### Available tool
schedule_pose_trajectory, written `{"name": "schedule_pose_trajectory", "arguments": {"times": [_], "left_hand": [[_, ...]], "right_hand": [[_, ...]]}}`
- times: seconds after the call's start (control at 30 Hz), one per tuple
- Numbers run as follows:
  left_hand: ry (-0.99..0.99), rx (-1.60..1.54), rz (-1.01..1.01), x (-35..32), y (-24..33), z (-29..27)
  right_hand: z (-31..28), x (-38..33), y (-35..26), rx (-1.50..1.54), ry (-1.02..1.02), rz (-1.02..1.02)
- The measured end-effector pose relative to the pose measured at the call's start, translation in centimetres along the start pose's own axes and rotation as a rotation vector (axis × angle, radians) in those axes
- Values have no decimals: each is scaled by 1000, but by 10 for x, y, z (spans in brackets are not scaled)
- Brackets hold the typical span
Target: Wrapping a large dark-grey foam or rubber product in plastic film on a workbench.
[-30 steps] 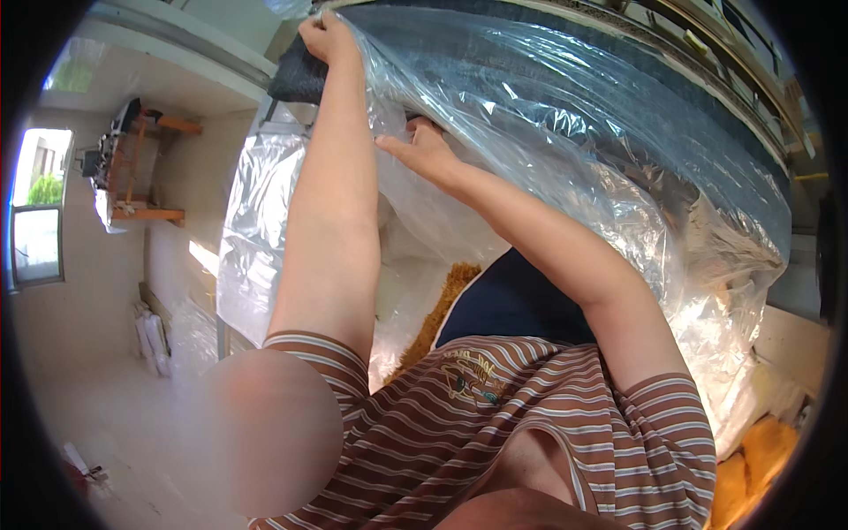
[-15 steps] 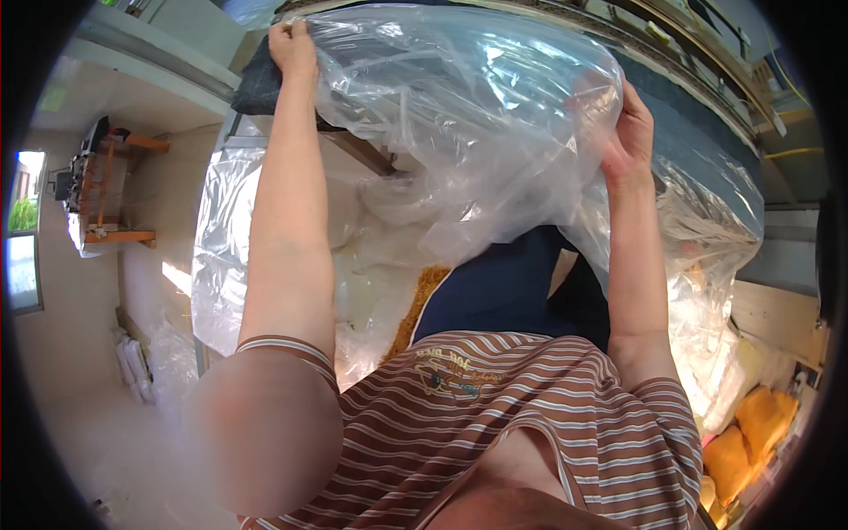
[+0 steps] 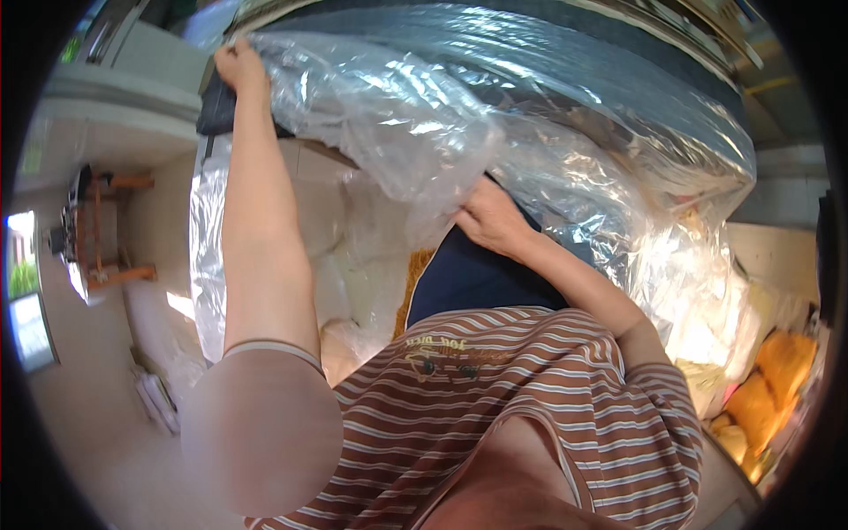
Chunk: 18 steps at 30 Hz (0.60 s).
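Observation:
A large clear plastic sheet point(image 3: 380, 115) lies in shiny folds over a dark table surface point(image 3: 609, 31) and hangs down its near side. At the far left corner, my left hand point(image 3: 240, 66) pinches the sheet's edge, arm stretched out. Close to my body, my right hand point(image 3: 495, 216) grips the hanging near edge with its fingers closed on the film. Between the two hands the film sags in a loose, wrinkled band. More of it spreads rightward and droops over the right end.
A wooden rail point(image 3: 707, 26) runs along the table's far side. To the left stands an orange-framed machine point(image 3: 97, 225) near a window point(image 3: 26, 283). Orange cloth point(image 3: 773, 380) lies at the lower right. A brown shaggy mat point(image 3: 417, 274) is by my legs.
My right hand has come down and left toward my body, bringing the plastic's edge with it. My left hand has shifted slightly left, still pinching. More sheet now lies flat at the right.

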<state>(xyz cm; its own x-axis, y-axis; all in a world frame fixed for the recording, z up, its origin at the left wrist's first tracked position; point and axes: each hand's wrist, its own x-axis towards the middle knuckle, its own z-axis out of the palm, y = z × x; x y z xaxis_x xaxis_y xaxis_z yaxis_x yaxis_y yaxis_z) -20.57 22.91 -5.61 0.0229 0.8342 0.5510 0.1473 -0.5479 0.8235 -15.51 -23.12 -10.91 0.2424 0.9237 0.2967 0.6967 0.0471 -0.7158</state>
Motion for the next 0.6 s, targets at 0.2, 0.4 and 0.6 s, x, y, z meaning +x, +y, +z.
{"name": "schedule_pose_trajectory", "arguments": {"times": [0.2,0.4,0.6], "left_hand": [[59,317,176,24,-26,-38],[-56,329,218,29,-34,-29],[-27,229,150,35,-78,-3]], "right_hand": [[-118,-35,-29,1702,-437,412],[-237,-207,-14,1284,1199,473],[-508,-499,-17,811,1358,353]]}}
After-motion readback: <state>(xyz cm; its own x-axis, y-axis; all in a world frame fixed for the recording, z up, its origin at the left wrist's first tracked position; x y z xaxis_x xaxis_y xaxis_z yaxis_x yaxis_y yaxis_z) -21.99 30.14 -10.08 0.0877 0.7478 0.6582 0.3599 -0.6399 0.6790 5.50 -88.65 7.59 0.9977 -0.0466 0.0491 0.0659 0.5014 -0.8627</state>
